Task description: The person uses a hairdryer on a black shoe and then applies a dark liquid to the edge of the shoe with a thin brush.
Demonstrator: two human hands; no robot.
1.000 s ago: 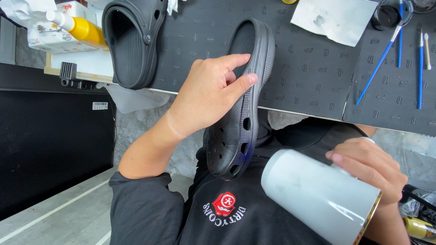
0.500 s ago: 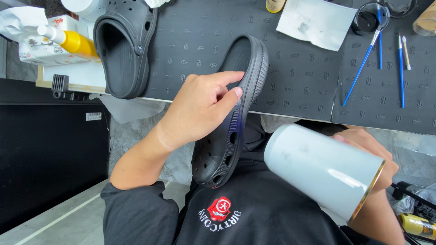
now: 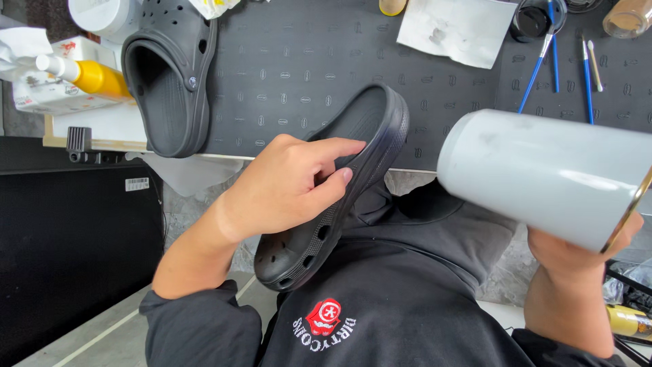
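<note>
My left hand (image 3: 285,194) grips a black perforated clog (image 3: 339,197) by its side, fingers curled over the rim into the opening. The clog is tilted, heel toward the dark mat (image 3: 305,61) and toe toward my chest. My right hand (image 3: 577,255) holds a light grey cylindrical device with a gold rim (image 3: 543,173). Its barrel lies level to the right of the clog, a short gap away. A second black clog (image 3: 170,81) lies on the mat at the upper left.
On the mat's far right lie blue-handled brushes (image 3: 553,58), a white paper sheet (image 3: 451,30) and small jars (image 3: 533,17). A yellow squeeze bottle (image 3: 92,75) and a white box sit at the left, and a black cabinet (image 3: 75,258) stands below them.
My right hand has raised the grey device from near my lap to beside the clog. My left hand has tilted the clog, and its opening now faces up more.
</note>
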